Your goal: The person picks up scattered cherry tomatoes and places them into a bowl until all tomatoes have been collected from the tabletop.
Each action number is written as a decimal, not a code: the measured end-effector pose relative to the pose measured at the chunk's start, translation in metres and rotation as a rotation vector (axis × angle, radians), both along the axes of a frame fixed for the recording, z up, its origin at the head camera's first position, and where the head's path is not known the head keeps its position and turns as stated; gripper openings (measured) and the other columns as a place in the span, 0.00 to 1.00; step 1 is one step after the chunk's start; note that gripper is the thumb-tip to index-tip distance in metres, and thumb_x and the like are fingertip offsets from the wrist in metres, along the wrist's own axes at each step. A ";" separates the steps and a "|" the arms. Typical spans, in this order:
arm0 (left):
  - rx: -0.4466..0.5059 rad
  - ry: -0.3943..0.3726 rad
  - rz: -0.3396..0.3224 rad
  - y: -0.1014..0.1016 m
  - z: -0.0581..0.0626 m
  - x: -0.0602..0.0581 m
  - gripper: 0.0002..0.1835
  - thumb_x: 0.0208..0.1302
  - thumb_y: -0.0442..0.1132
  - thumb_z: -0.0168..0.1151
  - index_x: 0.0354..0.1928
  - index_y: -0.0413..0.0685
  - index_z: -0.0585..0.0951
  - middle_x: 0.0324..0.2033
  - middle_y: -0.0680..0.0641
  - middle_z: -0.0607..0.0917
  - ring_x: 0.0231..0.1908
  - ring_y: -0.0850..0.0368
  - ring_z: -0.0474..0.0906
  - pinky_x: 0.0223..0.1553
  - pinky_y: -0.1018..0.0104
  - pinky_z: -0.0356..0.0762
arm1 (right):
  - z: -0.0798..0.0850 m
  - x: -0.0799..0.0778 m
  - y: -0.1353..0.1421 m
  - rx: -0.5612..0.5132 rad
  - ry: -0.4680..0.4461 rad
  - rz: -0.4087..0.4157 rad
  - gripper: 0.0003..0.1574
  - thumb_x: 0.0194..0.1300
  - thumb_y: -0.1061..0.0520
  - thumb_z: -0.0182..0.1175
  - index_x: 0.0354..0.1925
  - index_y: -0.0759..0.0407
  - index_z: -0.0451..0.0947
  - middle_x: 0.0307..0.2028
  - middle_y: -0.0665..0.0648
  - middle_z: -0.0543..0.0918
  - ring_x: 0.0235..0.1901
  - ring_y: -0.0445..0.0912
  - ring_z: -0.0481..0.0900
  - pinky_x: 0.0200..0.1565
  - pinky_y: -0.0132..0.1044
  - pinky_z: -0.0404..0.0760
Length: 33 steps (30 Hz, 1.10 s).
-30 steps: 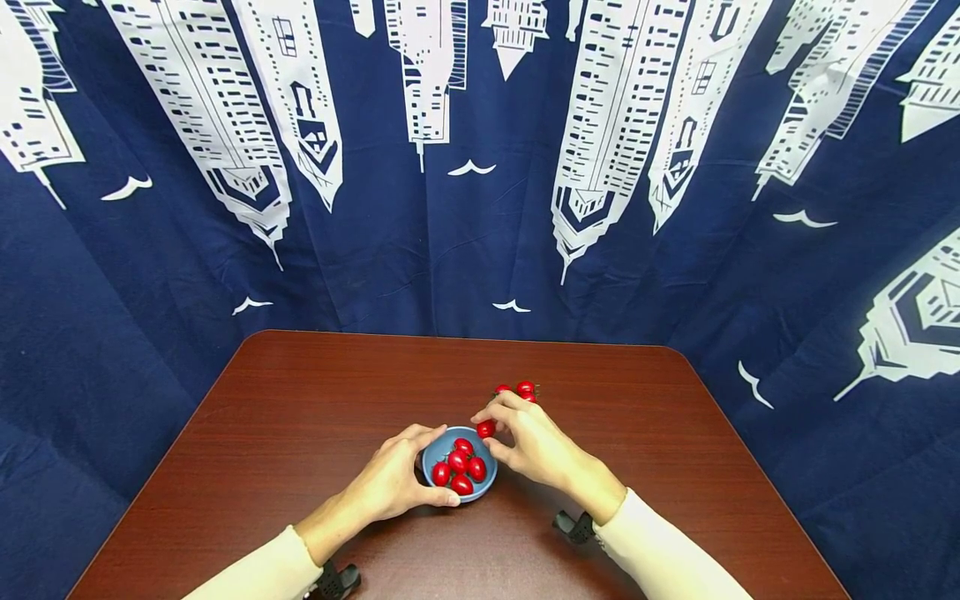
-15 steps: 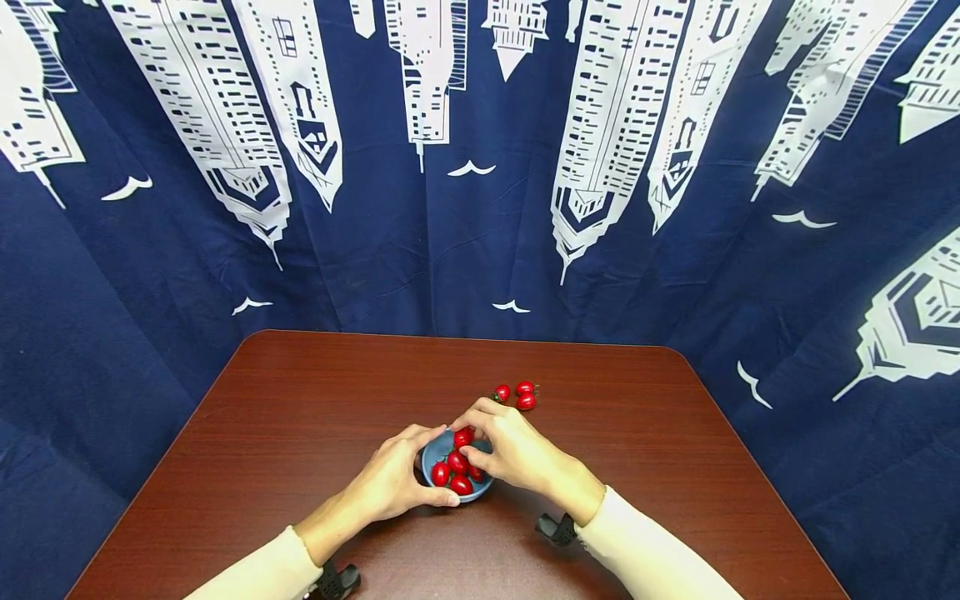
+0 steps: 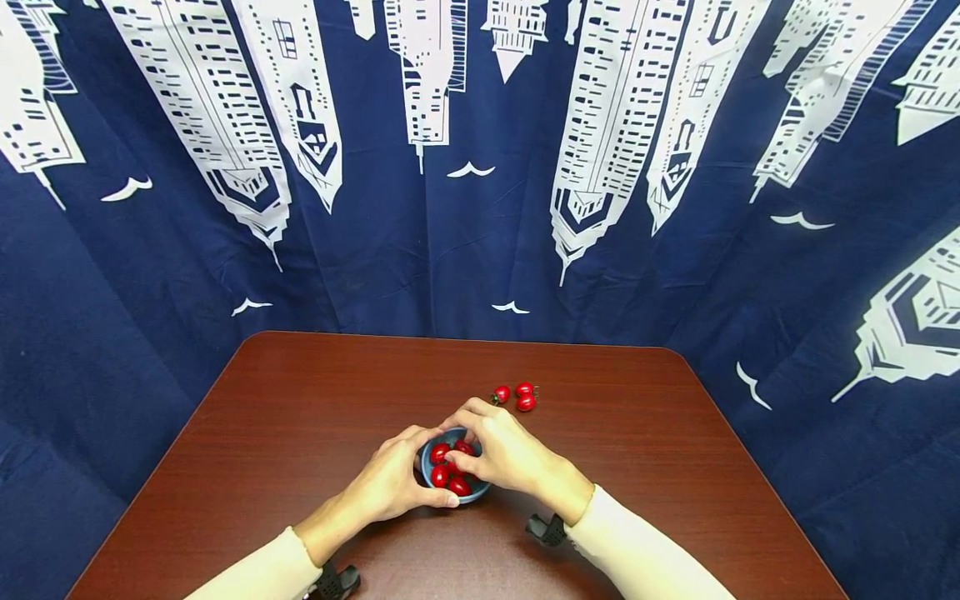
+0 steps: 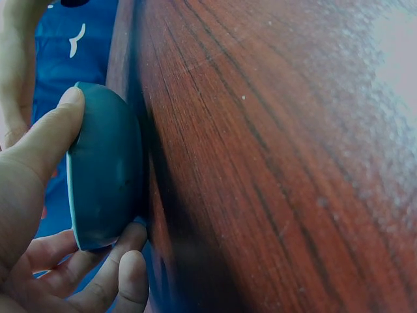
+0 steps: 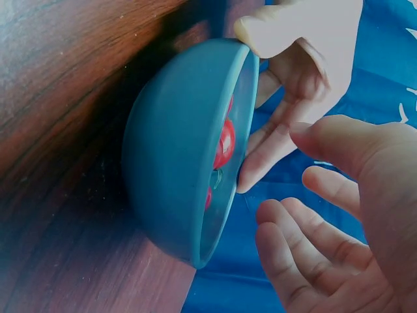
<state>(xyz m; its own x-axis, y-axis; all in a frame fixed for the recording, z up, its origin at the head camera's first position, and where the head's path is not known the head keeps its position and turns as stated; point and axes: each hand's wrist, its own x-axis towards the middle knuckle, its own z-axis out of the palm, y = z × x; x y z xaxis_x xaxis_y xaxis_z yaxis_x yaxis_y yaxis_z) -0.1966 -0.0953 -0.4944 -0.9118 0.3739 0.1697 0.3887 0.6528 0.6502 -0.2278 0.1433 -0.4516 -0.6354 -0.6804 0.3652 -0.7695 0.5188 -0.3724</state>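
My left hand [image 3: 392, 479] grips the blue bowl [image 5: 166, 143], thumb at the near rim and fingers round the far side. Several small red cherry tomatoes [image 3: 439, 476] lie in the bowl, partly covered by my right hand [image 3: 512, 450] in the head view. That hand hovers over the bowl, fingers and thumb apart; the right wrist view shows nothing between them. In the left wrist view the bowl's outer wall [image 4: 107, 169] stands between thumb and fingers, close to the table.
Beyond the bowl, three more cherry tomatoes [image 3: 526, 402] rest on the brown wooden table [image 3: 345, 400]. A dark blue cloth [image 3: 420, 242] with white building prints hangs behind the table's far edge.
My right hand has carried a cherry tomato leftward over the bowl and let it go among the others. My left hand stays in place on the bowl.
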 end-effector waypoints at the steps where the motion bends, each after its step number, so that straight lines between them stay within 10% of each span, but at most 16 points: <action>1: 0.000 0.001 -0.001 0.000 0.000 0.000 0.54 0.50 0.60 0.97 0.76 0.42 0.84 0.65 0.48 0.91 0.62 0.50 0.88 0.65 0.47 0.90 | 0.000 0.000 0.000 -0.001 0.002 -0.001 0.22 0.73 0.57 0.83 0.61 0.58 0.91 0.55 0.59 0.92 0.41 0.49 0.95 0.46 0.31 0.92; 16: -0.010 -0.007 -0.004 0.001 0.000 0.001 0.58 0.50 0.60 0.97 0.80 0.42 0.82 0.68 0.47 0.90 0.63 0.51 0.87 0.66 0.48 0.90 | -0.002 -0.010 0.019 0.007 0.050 -0.132 0.22 0.71 0.53 0.84 0.60 0.51 0.93 0.53 0.51 0.92 0.44 0.46 0.94 0.46 0.36 0.93; 33: -0.019 -0.011 0.004 0.001 0.001 0.000 0.58 0.48 0.60 0.98 0.80 0.46 0.82 0.66 0.50 0.90 0.56 0.56 0.84 0.61 0.54 0.88 | -0.017 -0.064 0.067 0.025 0.018 -0.345 0.32 0.67 0.50 0.85 0.67 0.53 0.90 0.59 0.61 0.90 0.57 0.58 0.86 0.56 0.58 0.88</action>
